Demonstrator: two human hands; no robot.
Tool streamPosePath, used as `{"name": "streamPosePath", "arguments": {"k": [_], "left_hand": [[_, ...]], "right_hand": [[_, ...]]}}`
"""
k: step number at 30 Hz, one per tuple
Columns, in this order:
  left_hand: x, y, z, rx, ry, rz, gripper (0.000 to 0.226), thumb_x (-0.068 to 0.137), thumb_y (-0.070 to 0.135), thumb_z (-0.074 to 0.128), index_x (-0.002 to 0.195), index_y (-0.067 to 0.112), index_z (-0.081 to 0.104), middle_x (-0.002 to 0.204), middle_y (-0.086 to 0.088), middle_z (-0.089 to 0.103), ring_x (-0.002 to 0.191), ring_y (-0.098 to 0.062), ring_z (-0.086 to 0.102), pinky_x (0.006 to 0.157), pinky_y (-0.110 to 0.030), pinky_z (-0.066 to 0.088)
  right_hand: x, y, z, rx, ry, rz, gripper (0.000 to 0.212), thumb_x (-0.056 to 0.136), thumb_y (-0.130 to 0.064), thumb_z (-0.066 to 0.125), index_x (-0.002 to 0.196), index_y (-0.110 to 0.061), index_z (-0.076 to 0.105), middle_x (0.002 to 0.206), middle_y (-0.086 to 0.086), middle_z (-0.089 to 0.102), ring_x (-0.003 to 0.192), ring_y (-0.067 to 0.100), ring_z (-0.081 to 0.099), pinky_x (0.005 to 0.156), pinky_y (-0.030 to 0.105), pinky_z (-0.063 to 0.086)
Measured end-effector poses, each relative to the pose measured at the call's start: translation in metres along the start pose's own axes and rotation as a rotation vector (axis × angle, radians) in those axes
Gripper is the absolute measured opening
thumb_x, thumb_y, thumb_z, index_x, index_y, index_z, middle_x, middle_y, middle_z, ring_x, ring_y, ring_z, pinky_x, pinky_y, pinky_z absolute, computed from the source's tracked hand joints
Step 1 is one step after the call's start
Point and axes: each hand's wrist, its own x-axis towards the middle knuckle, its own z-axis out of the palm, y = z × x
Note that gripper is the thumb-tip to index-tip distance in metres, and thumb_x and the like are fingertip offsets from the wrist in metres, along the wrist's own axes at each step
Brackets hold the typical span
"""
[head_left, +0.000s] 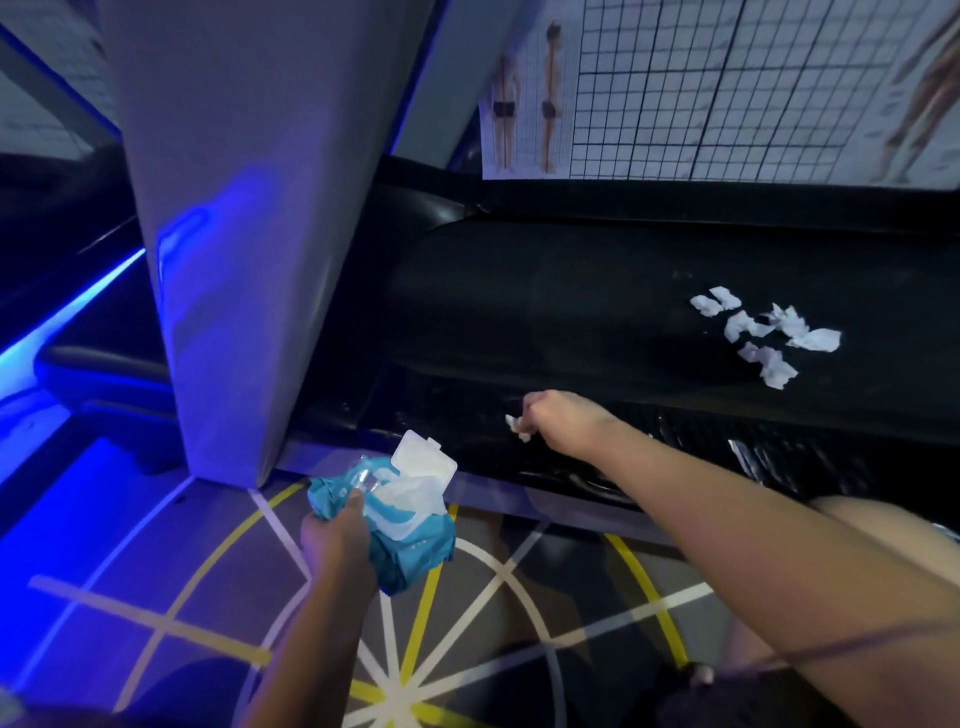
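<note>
Teal-and-white wipes pack (400, 525) — white scraps (763, 332) — glossy black treadmill (571, 291).

Your view is dim overall, washed by a blue light strip (72, 306) at the far left that throws a bright glare patch onto the grey column (244, 260). The black treadmill deck (571, 312) swallows detail, with only a faint sheen along its near edge. The posture grid chart (727, 88) bows and looks soft at the top edge.

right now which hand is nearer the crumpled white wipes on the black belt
Right. Right hand lies below-left of the crumpled white wipes; left hand, gripping a blue plastic wipes pack, is farther.
</note>
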Motion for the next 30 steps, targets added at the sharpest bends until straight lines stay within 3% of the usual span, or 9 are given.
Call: {"name": "streamPosePath", "arguments": {"k": [3, 6, 11, 14, 16, 21, 25, 28, 30], "left_hand": [[-0.006, -0.003, 0.006, -0.006, -0.01, -0.017, 0.04, 0.102, 0.023, 0.072, 0.138, 0.011, 0.059, 0.127, -0.015, 0.071, 0.112, -0.041, 0.071, 0.096, -0.059, 0.059], [-0.006, -0.006, 0.01, -0.023, -0.037, -0.017, 0.037, 0.103, 0.02, 0.07, 0.137, 0.009, 0.061, 0.124, -0.017, 0.072, 0.109, -0.041, 0.072, 0.094, -0.059, 0.06], [-0.006, -0.006, 0.011, -0.025, -0.041, -0.018, 0.035, 0.104, 0.018, 0.069, 0.136, 0.007, 0.062, 0.125, -0.018, 0.072, 0.11, -0.042, 0.072, 0.098, -0.061, 0.058], [-0.003, -0.007, 0.007, -0.021, -0.016, -0.018, 0.032, 0.103, 0.019, 0.07, 0.132, 0.01, 0.063, 0.123, -0.015, 0.073, 0.111, -0.04, 0.071, 0.099, -0.061, 0.058], [-0.002, -0.007, 0.006, -0.033, -0.013, -0.003, 0.021, 0.103, 0.016, 0.07, 0.123, 0.013, 0.062, 0.118, -0.014, 0.071, 0.108, -0.04, 0.071, 0.1, -0.06, 0.057], [0.005, -0.013, -0.001, 0.015, -0.021, 0.061, 0.006, 0.102, 0.013, 0.069, 0.105, 0.011, 0.065, 0.112, -0.018, 0.074, 0.098, -0.038, 0.073, 0.096, -0.056, 0.059], [0.009, -0.012, -0.002, 0.002, -0.012, 0.065, 0.011, 0.102, 0.013, 0.069, 0.11, 0.01, 0.061, 0.1, -0.011, 0.071, 0.1, -0.037, 0.071, 0.094, -0.052, 0.059], [0.011, -0.012, 0.0, -0.031, -0.008, 0.046, 0.016, 0.103, 0.013, 0.068, 0.114, 0.012, 0.057, 0.1, -0.011, 0.069, 0.099, -0.036, 0.069, 0.095, -0.054, 0.058], [0.011, -0.013, 0.001, -0.021, -0.015, 0.053, 0.012, 0.104, 0.014, 0.068, 0.111, 0.013, 0.058, 0.105, -0.013, 0.07, 0.099, -0.037, 0.07, 0.096, -0.055, 0.059]], "right_hand": [[-0.008, 0.016, -0.013, -0.067, -0.022, 0.013, 0.021, 0.095, -0.027, 0.061, 0.087, -0.013, 0.075, 0.092, 0.009, 0.071, 0.087, 0.031, 0.07, 0.078, 0.036, 0.056], [-0.017, 0.021, -0.032, -0.018, -0.013, 0.027, 0.021, 0.089, -0.01, 0.065, 0.094, -0.021, 0.082, 0.097, 0.002, 0.078, 0.093, 0.018, 0.072, 0.086, 0.026, 0.054], [-0.01, 0.03, -0.059, 0.247, 0.23, 0.142, 0.013, 0.088, -0.026, 0.073, 0.095, -0.019, 0.082, 0.092, 0.001, 0.077, 0.086, 0.015, 0.068, 0.081, 0.023, 0.05], [0.009, 0.025, -0.043, 0.296, 0.298, 0.165, 0.016, 0.092, -0.013, 0.068, 0.1, -0.019, 0.081, 0.098, 0.001, 0.075, 0.084, 0.009, 0.063, 0.076, 0.015, 0.042], [0.022, 0.015, -0.028, 0.307, 0.282, 0.137, 0.026, 0.091, 0.0, 0.063, 0.104, -0.015, 0.079, 0.105, 0.002, 0.074, 0.091, 0.009, 0.064, 0.079, 0.014, 0.044], [0.047, -0.004, -0.004, 0.324, 0.089, 0.152, 0.038, 0.086, 0.008, 0.05, 0.104, -0.012, 0.076, 0.11, 0.005, 0.073, 0.101, 0.022, 0.069, 0.097, 0.034, 0.053], [0.051, -0.001, 0.005, 0.22, 0.011, 0.164, 0.035, 0.097, -0.009, 0.048, 0.127, -0.006, 0.065, 0.129, 0.017, 0.061, 0.122, 0.034, 0.057, 0.104, 0.035, 0.046], [0.045, 0.008, -0.001, 0.127, -0.003, 0.06, 0.031, 0.089, -0.02, 0.049, 0.108, -0.026, 0.073, 0.116, 0.003, 0.067, 0.107, 0.026, 0.064, 0.094, 0.029, 0.047], [0.038, 0.018, -0.007, 0.087, 0.01, 0.024, 0.028, 0.083, -0.022, 0.053, 0.095, -0.028, 0.078, 0.101, -0.007, 0.071, 0.092, 0.014, 0.068, 0.088, 0.024, 0.047]]}}
